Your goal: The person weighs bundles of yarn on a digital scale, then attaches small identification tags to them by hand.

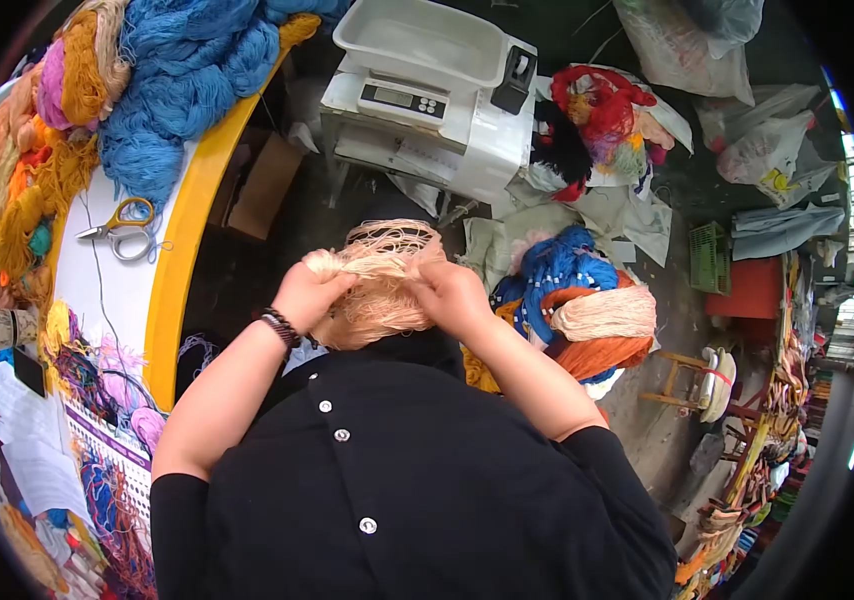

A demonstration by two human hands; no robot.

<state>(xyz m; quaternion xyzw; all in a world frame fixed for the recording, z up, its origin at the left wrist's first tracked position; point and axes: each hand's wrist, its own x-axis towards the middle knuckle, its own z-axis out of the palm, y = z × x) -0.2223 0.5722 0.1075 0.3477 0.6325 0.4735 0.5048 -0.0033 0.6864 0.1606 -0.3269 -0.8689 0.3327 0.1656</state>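
A loose skein of pale peach yarn [387, 315] hangs spread over my lap, with many fine strands showing. My left hand [309, 292] grips a gathered bunch of it on the left side. On the right side my right hand [447, 295] is closed on the same skein, thumb on top. Between the two hands the strands run together in a band, while others fan out above and below. Some fingers are hidden by the yarn. Close by on the right lies a pile of blue yarn [569, 262] with another peach skein [605, 314] and rust-coloured yarn [597, 352].
At left stands a white table with a yellow edge [172, 310], holding scissors [122, 232] and heaped blue yarn [172, 90]. A scale [402, 100] with a white tray [422, 45] sits ahead. Plastic bags [767, 150], a green basket [709, 258] and a wooden stool [682, 385] are to the right.
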